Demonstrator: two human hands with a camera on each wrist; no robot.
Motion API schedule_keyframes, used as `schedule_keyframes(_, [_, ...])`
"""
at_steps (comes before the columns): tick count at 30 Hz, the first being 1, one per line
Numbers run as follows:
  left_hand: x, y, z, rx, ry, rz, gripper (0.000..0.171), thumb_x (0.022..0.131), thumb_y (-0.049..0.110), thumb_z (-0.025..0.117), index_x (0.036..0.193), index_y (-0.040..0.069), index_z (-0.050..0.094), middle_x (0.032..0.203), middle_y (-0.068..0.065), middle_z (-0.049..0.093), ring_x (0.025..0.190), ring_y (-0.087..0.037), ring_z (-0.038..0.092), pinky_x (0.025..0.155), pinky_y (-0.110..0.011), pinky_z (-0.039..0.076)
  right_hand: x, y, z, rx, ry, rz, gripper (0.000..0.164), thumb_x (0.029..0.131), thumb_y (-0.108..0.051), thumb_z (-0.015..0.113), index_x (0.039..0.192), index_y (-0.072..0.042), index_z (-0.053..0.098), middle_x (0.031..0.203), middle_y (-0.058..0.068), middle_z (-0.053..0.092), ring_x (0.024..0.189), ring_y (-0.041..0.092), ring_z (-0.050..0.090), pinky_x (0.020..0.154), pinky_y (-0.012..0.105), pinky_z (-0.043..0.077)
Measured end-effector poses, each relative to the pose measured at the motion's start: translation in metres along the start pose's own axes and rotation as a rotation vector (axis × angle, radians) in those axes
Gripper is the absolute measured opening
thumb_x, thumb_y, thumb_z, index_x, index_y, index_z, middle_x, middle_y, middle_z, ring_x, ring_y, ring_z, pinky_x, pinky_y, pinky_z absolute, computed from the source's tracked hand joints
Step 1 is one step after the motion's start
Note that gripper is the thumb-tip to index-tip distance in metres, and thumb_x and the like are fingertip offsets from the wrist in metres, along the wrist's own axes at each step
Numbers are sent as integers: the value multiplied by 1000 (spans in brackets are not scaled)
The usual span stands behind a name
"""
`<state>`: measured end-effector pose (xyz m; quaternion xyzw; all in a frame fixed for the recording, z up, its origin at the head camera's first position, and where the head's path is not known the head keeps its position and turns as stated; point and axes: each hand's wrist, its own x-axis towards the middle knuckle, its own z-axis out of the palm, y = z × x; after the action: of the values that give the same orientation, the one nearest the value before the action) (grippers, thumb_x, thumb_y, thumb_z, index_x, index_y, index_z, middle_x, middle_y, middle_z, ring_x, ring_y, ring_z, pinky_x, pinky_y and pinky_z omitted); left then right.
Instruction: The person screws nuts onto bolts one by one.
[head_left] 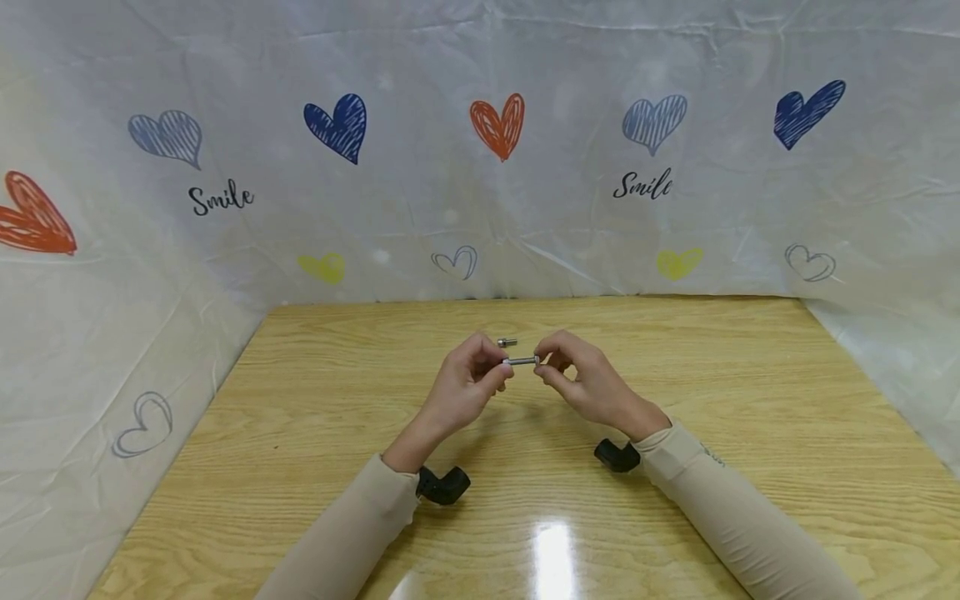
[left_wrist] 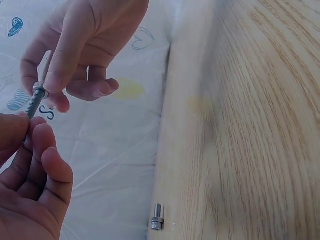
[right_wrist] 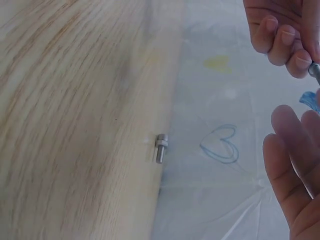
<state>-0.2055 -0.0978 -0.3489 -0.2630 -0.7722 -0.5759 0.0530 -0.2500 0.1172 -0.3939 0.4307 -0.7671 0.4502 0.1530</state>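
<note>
One bolt (head_left: 522, 361) is above the tabletop (head_left: 300, 417), my left hand (head_left: 461, 385) pinching one end, my right hand (head_left: 588, 385) the nut (left_wrist: 39, 89) opposite, apparently only started, bare thread remaining.

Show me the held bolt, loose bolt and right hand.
Held bolt (head_left: 523, 361): head view, on its shaft.
Loose bolt (right_wrist: 160, 149): right wrist view, on its shaft.
Right hand (head_left: 591, 385): head view, near the thumb's base.

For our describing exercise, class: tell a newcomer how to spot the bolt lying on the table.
On the wooden table, look just beyond the left hand, towards the hanging sheet. There lies a small metal bolt; unlike the longer held bolt, it is untouched.
</note>
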Motion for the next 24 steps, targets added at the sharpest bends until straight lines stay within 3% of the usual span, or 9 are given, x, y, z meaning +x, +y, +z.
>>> schedule_keyframes(6, [0,-1,1,-7,-9,-1,6,93,-4,57,97,-6,54,81,-14,62,64,-19,55,54,-26,43,0,1,0,-19,-7,-13,5,96,-8,57,101,-9,58,86,-2,56,68,10,55,62,28,47])
schedule_keyframes(12, [1,0,0,-11,-15,6,5,93,-4,58,96,-6,55,80,-14,62,62,-19,52,53,-26,41,0,1,-1,-32,-12,2,11,98,-7,54,95,-16,60,82,-5,55,69,7,51,61,26,45])
schedule_keyframes(16, [1,0,0,-9,-15,2,6,93,-3,58,97,-6,55,79,-14,61,62,-19,52,54,-26,40,-1,0,-1,-30,-16,36,9,97,-13,57,106,-13,59,90,-2,58,71,8,54,63,28,47])
schedule_keyframes(20, [1,0,0,-5,-4,-3,5,93,-4,57,97,-6,55,79,-14,60,62,-19,51,53,-25,39,-2,-3,-1,-9,-15,72,32,92,-14,66,121,-10,54,101,3,59,75,9,59,65,33,51])
schedule_keyframes(24, [0,-1,-1,-2,3,-5,5,93,-4,57,97,-5,55,80,-14,61,62,-18,51,53,-25,38,-1,-5,-1,2,-8,43,33,90,-8,67,119,-8,52,102,7,59,75,9,60,65,31,51])
